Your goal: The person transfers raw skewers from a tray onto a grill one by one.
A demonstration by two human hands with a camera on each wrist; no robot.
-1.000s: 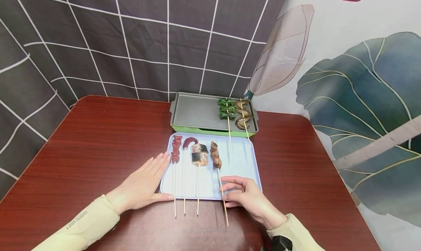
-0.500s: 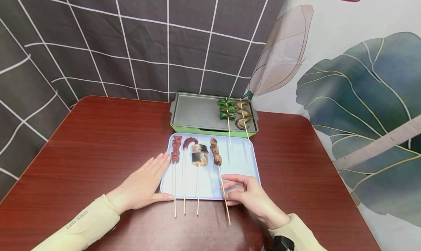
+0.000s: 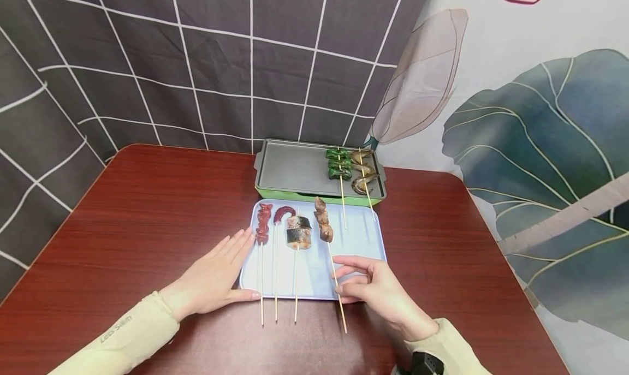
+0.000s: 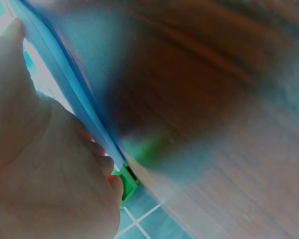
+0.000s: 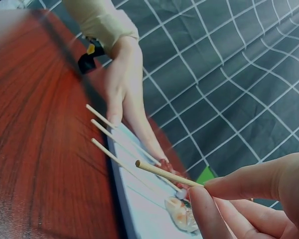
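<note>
My right hand point(image 3: 375, 290) pinches the wooden stick of a skewer of brown chunks point(image 3: 322, 220) between thumb and fingertips, over the right part of a pale blue tray point(image 3: 363, 244). In the right wrist view the stick's blunt end point(image 5: 157, 171) sticks out past the fingertips. My left hand point(image 3: 212, 278) rests with straight fingers along the tray's left edge, the thumb at its near left corner. Lying on the tray are a dark red meat skewer point(image 3: 263, 222), a curled purple tentacle skewer point(image 3: 283, 212) and a skewer of dark-skinned fish pieces point(image 3: 298, 233).
Behind the tray stands a grey griddle point(image 3: 295, 165) on a green base point(image 3: 282, 194). It bears a green pepper skewer point(image 3: 338, 165) and a shrimp skewer point(image 3: 364, 170), whose sticks reach over the tray. A dark gridded cloth point(image 3: 211, 64) hangs behind the red-brown table point(image 3: 162, 211).
The skewer of brown chunks has moved slightly away from the person and to the right, together with my right hand. My left hand has stayed in place on the tray's edge.
</note>
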